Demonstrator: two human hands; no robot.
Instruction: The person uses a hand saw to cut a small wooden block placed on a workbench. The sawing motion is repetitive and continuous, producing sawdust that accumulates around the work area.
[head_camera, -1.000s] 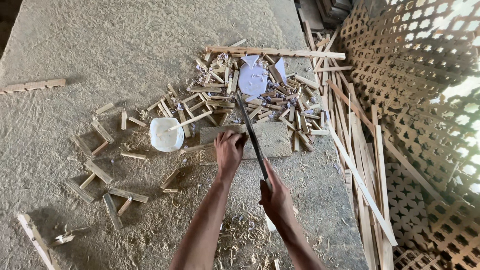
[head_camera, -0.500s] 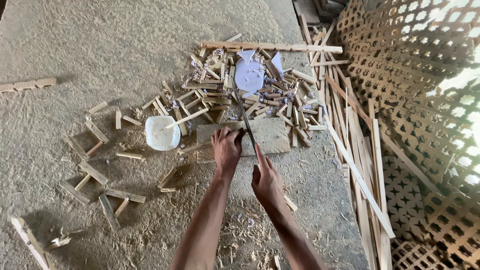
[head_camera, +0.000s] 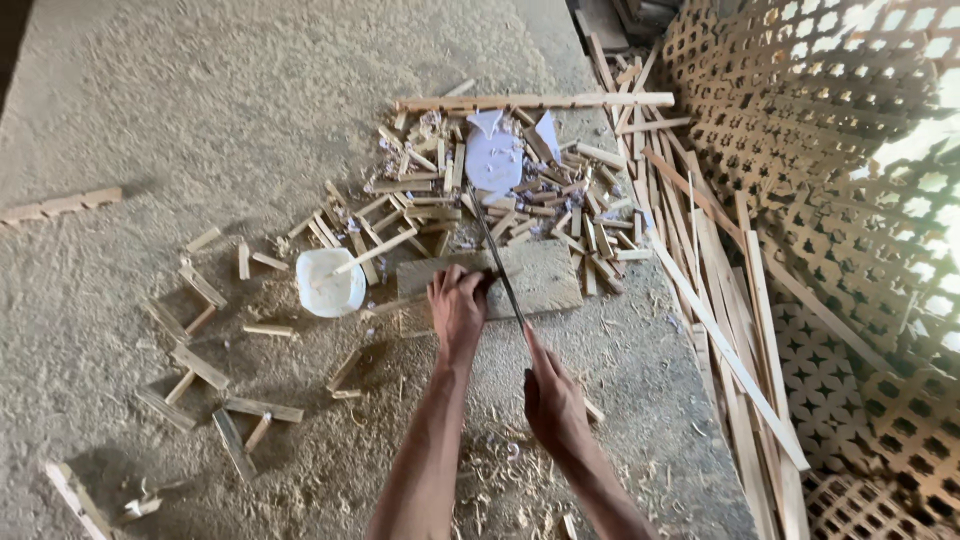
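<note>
On the sawdust floor, far left: scattered short wood offcuts (head_camera: 200, 368). Next, white bowl (head_camera: 330, 284) with a stick resting in it, just beside the flat wooden block (head_camera: 540, 275). Left hand (head_camera: 457, 305) is closed, pressing a small thin wood piece against the block's near-left part; the piece is mostly hidden under the fingers. Right hand (head_camera: 553, 398) is wrapped tight round the handle of a long narrow blade (head_camera: 497, 262), whose edge crosses the block next to the left fingers. Judgement: blade stiff, sharp, best held by the handle only; wood piece light, rigid, splits easily, pin it low and well back from the edge. Far right: long slats (head_camera: 735, 350), lattice panels (head_camera: 830, 120).
</note>
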